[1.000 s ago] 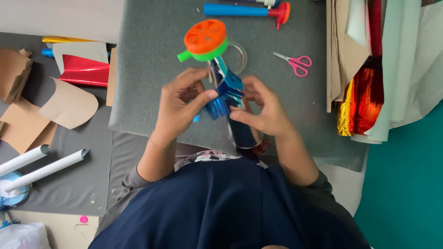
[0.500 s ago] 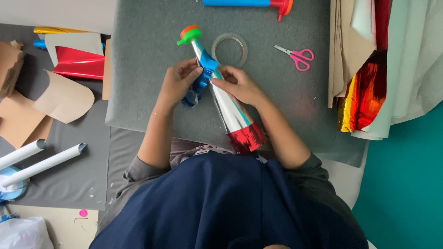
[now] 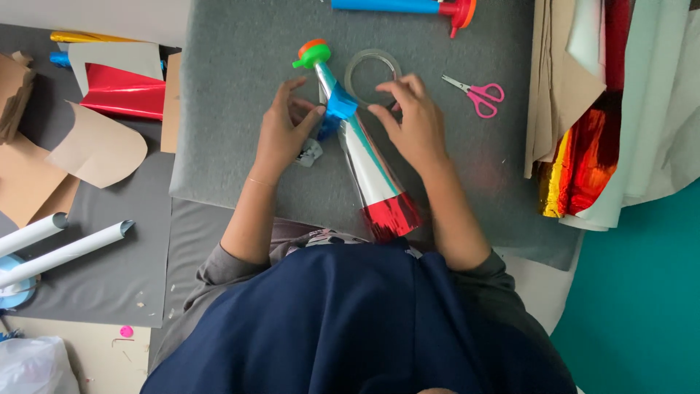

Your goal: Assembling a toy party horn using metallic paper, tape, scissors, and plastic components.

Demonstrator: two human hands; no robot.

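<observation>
A foil cone [image 3: 372,168] lies on the grey felt mat [image 3: 233,73], silver along its body and red at the wide end nearest me. A blue foil band [image 3: 340,109] wraps its narrow end, below a green and orange mouthpiece [image 3: 312,52]. My left hand [image 3: 281,135] pinches the blue band from the left. My right hand [image 3: 412,120] sits just right of the cone, fingers spread, fingertips resting on a clear tape ring [image 3: 364,62]. A small crumpled scrap [image 3: 310,153] lies under my left hand.
Pink scissors [image 3: 477,95] lie right of the tape ring. A blue tube with an orange end [image 3: 394,6] lies at the mat's far edge. Red foil [image 3: 120,91], cardboard pieces [image 3: 95,149] and white paper tubes [image 3: 65,252] are to the left. Stacked foil and paper sheets [image 3: 583,146] are on the right.
The cone was held up in both hands and has come down flat onto the mat. My right hand has left the cone and moved up to the tape ring.
</observation>
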